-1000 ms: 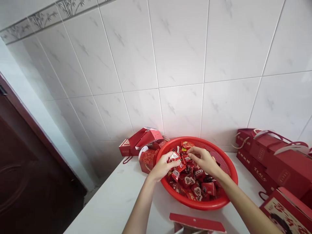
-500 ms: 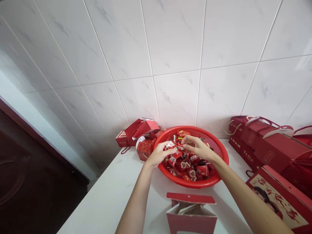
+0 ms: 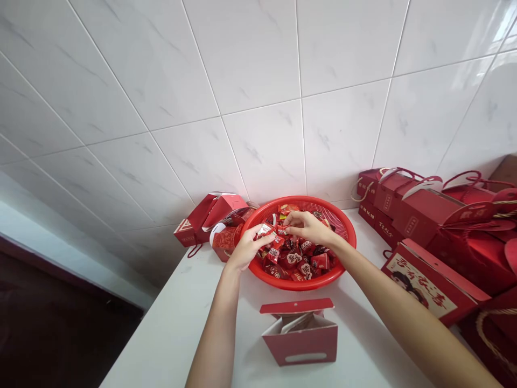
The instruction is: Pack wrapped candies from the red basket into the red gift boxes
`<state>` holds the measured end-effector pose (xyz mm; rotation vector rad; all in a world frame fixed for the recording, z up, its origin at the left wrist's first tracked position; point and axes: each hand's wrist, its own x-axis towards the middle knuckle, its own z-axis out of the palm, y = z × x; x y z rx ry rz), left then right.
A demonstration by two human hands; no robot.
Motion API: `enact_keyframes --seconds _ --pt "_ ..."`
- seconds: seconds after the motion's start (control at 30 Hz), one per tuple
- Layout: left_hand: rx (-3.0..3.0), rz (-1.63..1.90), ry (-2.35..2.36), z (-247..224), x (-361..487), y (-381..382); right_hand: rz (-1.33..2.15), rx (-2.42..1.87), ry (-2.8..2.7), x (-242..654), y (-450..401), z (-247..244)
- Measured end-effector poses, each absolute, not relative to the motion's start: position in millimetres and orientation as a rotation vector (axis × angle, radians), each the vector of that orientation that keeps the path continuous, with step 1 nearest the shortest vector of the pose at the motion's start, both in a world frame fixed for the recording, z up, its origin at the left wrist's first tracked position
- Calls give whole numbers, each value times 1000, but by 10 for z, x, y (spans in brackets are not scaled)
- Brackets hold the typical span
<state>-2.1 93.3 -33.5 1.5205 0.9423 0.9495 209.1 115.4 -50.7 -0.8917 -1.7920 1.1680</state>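
A red plastic basket (image 3: 343, 269) holds many red-wrapped candies (image 3: 291, 260). Over its left side, my left hand (image 3: 247, 248) is closed on red candy packets (image 3: 266, 233), gripped between thumb and fingers. My right hand (image 3: 309, 226) is above the middle of the basket, thumb and index finger pinched at a small red-wrapped candy (image 3: 281, 230) beside those packets. In front of the basket, nearer to me, stands a red gift box (image 3: 305, 345) with its top open and its back flap raised; pale paper shows inside.
Several red boxes with cord handles (image 3: 416, 210) crowd the right side, along with a box with a printed picture (image 3: 428, 280). More red boxes (image 3: 205, 215) lie at the back left. A tiled wall (image 3: 262, 145) rises behind the white table (image 3: 173, 323).
The view has turned right and tilted down, so the basket and boxes appear shifted left and up. Both hands stay over the basket in nearly the same pose.
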Motion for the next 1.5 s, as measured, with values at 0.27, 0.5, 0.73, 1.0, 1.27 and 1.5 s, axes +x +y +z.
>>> enact_keyframes --seconds 0.27,0.5,0.73,1.0,1.27,1.5 --pt "1474 1008 957 -361 -29 965 671 -1398 -1594 2199 1279 -537" --pt "1478 1007 976 -367 -42 966 628 -1879 -1667 2436 1404 -566" --pt "1509 997 939 -392 -46 979 1307 -1364 -1756 2436 1231 -470" --pt "1500 1020 953 -393 -40 971 789 -1645 -1714 2425 1201 -467" --pt "1502 1015 933 -373 -30 955 640 -1937 -1722 2482 1293 -584" --pt "1508 1012 961 -385 -37 967 1178 -1524 -1849 2418 1172 -496"
